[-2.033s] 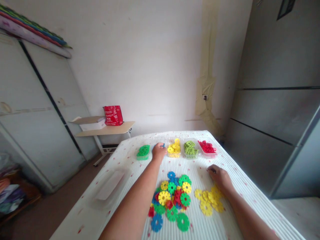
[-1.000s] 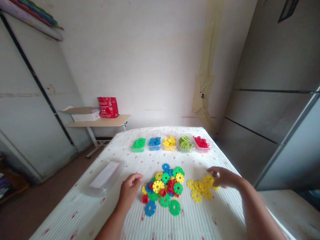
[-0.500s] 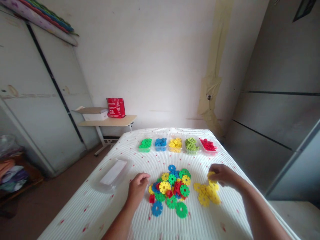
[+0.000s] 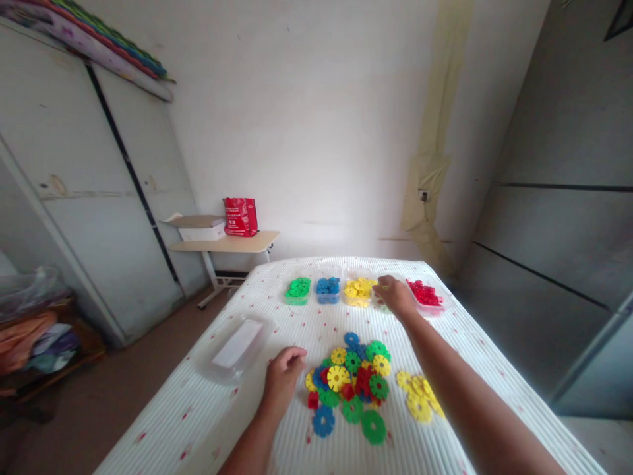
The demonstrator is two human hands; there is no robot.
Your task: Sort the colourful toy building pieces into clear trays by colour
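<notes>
My right hand (image 4: 394, 294) reaches over the right edge of the clear box of yellow notched discs (image 4: 358, 302), fingers pinched on a yellow disc that is partly hidden. My left hand (image 4: 287, 369) rests on the table just left of a mixed pile, its fingers curled together with nothing seen in them. In that pile lie blue, green and yellow discs (image 4: 338, 379) and small red pieces (image 4: 313, 400). A separate group of yellow discs (image 4: 419, 406) lies to the right, partly behind my right forearm.
Boxes of green pieces (image 4: 297, 300), blue pieces (image 4: 328, 297) and red pieces (image 4: 429, 309) stand along the table's far side. My right hand mostly hides another box. A clear plastic lid (image 4: 217, 376) lies at left. A side table (image 4: 257, 241) carries a red bag (image 4: 241, 218).
My right hand has moved from the separate yellow group forward and left to the box of yellow discs. My left hand stays beside the pile. The view has shifted slightly.
</notes>
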